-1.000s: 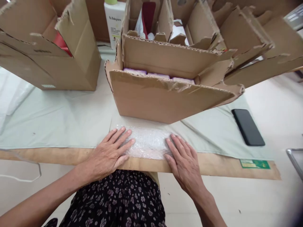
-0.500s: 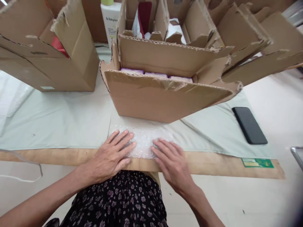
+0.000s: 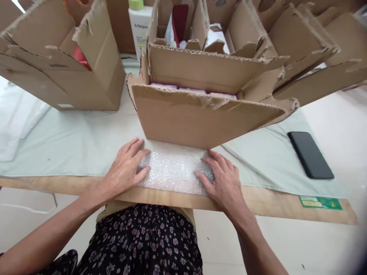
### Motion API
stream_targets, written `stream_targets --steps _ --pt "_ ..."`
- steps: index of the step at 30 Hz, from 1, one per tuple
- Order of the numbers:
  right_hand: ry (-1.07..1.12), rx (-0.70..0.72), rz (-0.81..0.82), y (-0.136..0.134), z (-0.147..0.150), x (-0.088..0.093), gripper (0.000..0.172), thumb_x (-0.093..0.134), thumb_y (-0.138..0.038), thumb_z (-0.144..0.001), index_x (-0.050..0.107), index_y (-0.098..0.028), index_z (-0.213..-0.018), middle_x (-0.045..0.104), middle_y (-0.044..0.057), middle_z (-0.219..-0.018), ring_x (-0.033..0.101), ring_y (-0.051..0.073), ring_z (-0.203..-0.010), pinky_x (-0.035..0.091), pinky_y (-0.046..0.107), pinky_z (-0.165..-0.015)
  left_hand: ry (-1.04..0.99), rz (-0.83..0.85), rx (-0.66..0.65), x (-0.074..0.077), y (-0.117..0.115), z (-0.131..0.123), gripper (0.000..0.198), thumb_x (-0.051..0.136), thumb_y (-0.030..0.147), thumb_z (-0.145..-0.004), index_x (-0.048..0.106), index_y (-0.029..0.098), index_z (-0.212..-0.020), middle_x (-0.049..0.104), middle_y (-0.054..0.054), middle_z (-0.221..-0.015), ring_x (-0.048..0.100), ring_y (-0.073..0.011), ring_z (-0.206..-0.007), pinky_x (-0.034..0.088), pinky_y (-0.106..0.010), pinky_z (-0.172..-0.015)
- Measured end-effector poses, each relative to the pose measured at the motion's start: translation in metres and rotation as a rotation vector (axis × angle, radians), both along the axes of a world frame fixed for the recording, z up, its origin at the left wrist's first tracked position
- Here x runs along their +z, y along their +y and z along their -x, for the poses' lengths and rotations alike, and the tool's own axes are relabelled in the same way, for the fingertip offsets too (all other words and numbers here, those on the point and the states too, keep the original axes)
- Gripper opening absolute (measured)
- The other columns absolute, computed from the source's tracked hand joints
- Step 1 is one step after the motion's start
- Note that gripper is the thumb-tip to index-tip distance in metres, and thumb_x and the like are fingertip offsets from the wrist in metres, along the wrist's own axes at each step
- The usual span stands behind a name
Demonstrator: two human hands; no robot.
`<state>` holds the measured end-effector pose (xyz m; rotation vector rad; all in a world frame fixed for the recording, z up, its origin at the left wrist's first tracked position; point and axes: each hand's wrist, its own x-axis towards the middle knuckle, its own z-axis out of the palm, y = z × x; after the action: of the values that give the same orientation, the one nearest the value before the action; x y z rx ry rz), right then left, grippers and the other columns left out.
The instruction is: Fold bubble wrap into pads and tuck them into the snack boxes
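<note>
Two bare hands bracket a sheet of bubble wrap (image 3: 173, 172) on the counter (image 3: 272, 201), having parted from where they lay close together half a second ago. The left hand (image 3: 125, 170) now sits at the wrap's left end and the right hand (image 3: 224, 182), which had been over the middle, is back at the right end. Each grip is loose: fingers slightly bent and laid on the plastic, thumbs apart, pinching nothing, though whether any fingertip tucks under an end cannot be told. The wrap lies flat across the pale green cloth (image 3: 71, 145), its near edge at the brown board along the counter's front, just before a torn cardboard box (image 3: 200, 118) in which purple packs (image 3: 192, 90) show. Judged from this spread, the smoothing stroke across the middle is over and the sheet is held stretched at both ends, with its centre bare. Well to the right a black phone (image 3: 310, 154) rests on the cloth, near a green label (image 3: 320, 202). A second open box (image 3: 71, 76) stands to the left, and a white bottle (image 3: 139, 26) stands behind.
</note>
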<state>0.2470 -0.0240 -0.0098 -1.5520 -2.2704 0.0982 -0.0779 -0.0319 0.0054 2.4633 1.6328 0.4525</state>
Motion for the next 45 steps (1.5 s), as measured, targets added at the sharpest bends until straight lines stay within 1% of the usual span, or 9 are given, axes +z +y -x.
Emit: stream_targets --steps 8,13,16,22,29,35,40,42,45 --pt "0.424 -0.057 0.120 -0.023 0.004 0.014 0.006 0.065 -0.031 -0.097 0.062 -0.026 -0.095 0.078 0.005 -0.104 0.075 0.022 -0.093 0.057 0.035 -0.081 -0.277 0.052 0.089 0.015 -0.009 -0.009 0.006 0.057 0.021 -0.095 0.061 0.021 -0.099 0.076 -0.011 -0.118 0.074 -0.0254 -0.108 0.062 -0.043 -0.092" --pt "0.600 -0.172 0.283 -0.032 -0.007 0.014 0.053 0.070 -0.040 -0.094 0.055 -0.025 -0.143 0.078 0.007 -0.112 0.075 0.022 -0.096 0.061 0.038 -0.088 -0.385 0.181 0.127 0.020 -0.019 -0.004 0.057 0.061 0.026 -0.092 0.048 0.023 -0.148 0.078 -0.005 -0.104 0.073 -0.0164 -0.075 0.059 -0.026 -0.062" --pt "0.576 -0.123 0.329 -0.039 -0.022 0.016 0.059 0.069 -0.042 -0.095 0.054 -0.028 -0.150 0.078 0.009 -0.121 0.076 0.023 -0.103 0.062 0.038 -0.092 -0.424 0.222 0.060 0.019 -0.027 -0.001 0.034 0.057 0.023 -0.094 0.066 0.026 -0.127 0.074 -0.008 -0.123 0.073 -0.0173 -0.086 0.055 -0.022 -0.054" --pt "0.419 0.020 0.309 -0.049 -0.037 0.015 0.033 0.065 -0.038 -0.097 0.075 -0.032 -0.127 0.079 0.008 -0.123 0.074 0.030 -0.116 0.060 0.051 -0.104 -0.395 0.211 -0.101 0.013 -0.032 -0.004 0.033 0.048 0.005 -0.089 0.074 0.025 -0.092 0.072 -0.004 -0.099 0.071 -0.0196 -0.096 0.060 -0.030 -0.077" --pt "0.416 0.259 0.185 -0.040 -0.022 0.031 0.023 0.058 -0.017 -0.096 0.079 -0.028 -0.096 0.080 0.002 -0.088 0.078 0.019 -0.083 0.065 0.028 -0.071 -0.455 0.124 -0.115 0.020 -0.037 -0.012 0.035 0.042 0.000 -0.091 0.069 0.022 -0.095 0.069 -0.001 -0.091 0.069 -0.0118 -0.079 0.057 -0.021 -0.069" --pt "0.379 0.194 -0.325 -0.033 -0.008 0.100 0.047 0.065 -0.003 -0.091 0.073 -0.033 -0.126 0.078 0.003 -0.107 0.076 0.020 -0.098 0.063 0.034 -0.088 -0.339 -0.453 -0.103 0.088 -0.026 -0.003 0.034 0.055 0.000 -0.092 0.070 0.026 -0.107 0.068 -0.003 -0.106 0.070 -0.0144 -0.095 0.060 -0.026 -0.083" --pt "0.206 0.140 -0.821 0.018 -0.002 0.171 0.068 0.077 -0.010 -0.086 0.062 -0.038 -0.147 0.076 0.004 -0.128 0.071 0.025 -0.118 0.057 0.040 -0.102 -0.214 -0.741 -0.038 0.163 0.026 -0.004 0.032 0.066 0.022 -0.087 0.076 0.034 -0.115 0.074 0.000 -0.119 0.071 -0.0232 -0.109 0.059 -0.039 -0.101" --pt "0.220 0.184 -0.793 0.051 -0.002 0.190 0.050 0.074 -0.017 -0.090 0.070 -0.029 -0.139 0.076 0.006 -0.128 0.070 0.025 -0.121 0.054 0.042 -0.107 -0.345 -0.822 0.086 0.181 0.055 -0.009 0.027 0.064 0.020 -0.088 0.079 0.029 -0.109 0.078 0.001 -0.115 0.070 -0.0220 -0.110 0.056 -0.038 -0.103" --pt "0.223 0.181 -0.355 0.096 -0.005 0.205 0.025 0.066 -0.030 -0.096 0.080 -0.020 -0.113 0.081 0.007 -0.111 0.075 0.022 -0.098 0.058 0.036 -0.088 -0.508 -0.495 0.074 0.195 0.092 -0.017 0.019 0.063 0.021 -0.088 0.081 0.020 -0.093 0.080 -0.002 -0.093 0.070 -0.0183 -0.085 0.057 -0.032 -0.079"
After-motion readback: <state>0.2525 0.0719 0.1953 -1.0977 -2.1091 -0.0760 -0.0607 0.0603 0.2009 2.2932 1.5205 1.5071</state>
